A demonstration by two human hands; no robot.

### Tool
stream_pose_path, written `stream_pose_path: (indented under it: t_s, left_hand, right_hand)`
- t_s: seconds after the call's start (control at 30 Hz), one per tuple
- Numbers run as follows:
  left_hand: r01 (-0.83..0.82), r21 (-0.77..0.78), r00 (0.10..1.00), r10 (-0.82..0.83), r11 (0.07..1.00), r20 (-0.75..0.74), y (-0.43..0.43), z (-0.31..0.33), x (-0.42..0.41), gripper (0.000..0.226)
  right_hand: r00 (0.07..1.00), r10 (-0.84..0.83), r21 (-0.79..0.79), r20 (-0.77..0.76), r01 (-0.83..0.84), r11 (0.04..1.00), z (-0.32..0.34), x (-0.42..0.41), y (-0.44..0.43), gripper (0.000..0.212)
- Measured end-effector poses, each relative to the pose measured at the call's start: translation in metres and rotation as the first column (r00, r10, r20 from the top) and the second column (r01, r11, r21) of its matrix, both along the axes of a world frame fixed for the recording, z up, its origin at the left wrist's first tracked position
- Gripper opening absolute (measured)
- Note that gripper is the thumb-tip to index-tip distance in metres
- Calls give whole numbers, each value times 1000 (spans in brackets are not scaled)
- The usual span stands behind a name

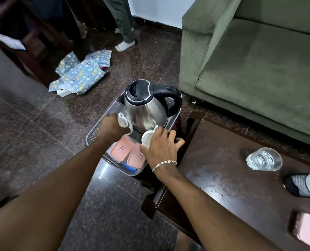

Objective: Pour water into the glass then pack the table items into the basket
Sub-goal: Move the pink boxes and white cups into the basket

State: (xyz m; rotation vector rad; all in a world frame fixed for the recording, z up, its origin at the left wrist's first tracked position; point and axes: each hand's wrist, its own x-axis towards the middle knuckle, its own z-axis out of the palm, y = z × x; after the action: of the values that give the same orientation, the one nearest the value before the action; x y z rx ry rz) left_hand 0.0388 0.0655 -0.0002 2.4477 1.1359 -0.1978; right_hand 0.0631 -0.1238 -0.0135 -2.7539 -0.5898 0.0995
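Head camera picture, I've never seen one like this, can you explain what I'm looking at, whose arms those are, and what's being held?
The camera sits on a person's head, looking down, so both arms are the wearer's own; there is no machine. The left hand holds a white cup, and the right hand holds another white cup, both over a grey basket on the floor. In the basket are a steel kettle and two pink-lidded containers. On the dark table to the right stand a glass of water and another pink container.

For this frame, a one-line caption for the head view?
Both hands lower white cups into the basket beside the kettle.
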Motion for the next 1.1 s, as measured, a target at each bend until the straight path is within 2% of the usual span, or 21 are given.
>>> stream_pose_path:
  t_s: [0.13, 0.33, 0.5, 0.8, 1.03, 1.1]
  left_hand:
    - [23, -17, 997, -25, 1000, -75, 1, -3, 2, 64]
    - [34, 11, 996, -33, 999, -80, -4, -11, 4, 65]
    - [-18, 33, 999, 20, 999, -43, -7, -12, 5, 64]
    - [40, 53, 999, -41, 998, 20, -3, -13, 3, 57]
    - [58, 21, 995, -60, 998, 74, 0, -17, -2, 63]
    - [41, 1, 995, -40, 999, 87, -1, -19, -5, 71]
  right_hand:
    - [1000, -7, -17, -19, 7, 1000, 0, 1, 6, 71]
    - [1000, -8, -63, -12, 8, 998, -4, 6, 12, 71]
    - [1000, 9, -107, -26, -12, 994, -7, 7, 17, 74]
    - [1000, 22, -152, -21, -25, 988, -13, 9, 21, 74]
    - [999, 44, -181, -27, -48, 982, -12, 10, 21, 78]
    - [998, 55, -182, -28, -59, 982, -11, 10, 21, 79]
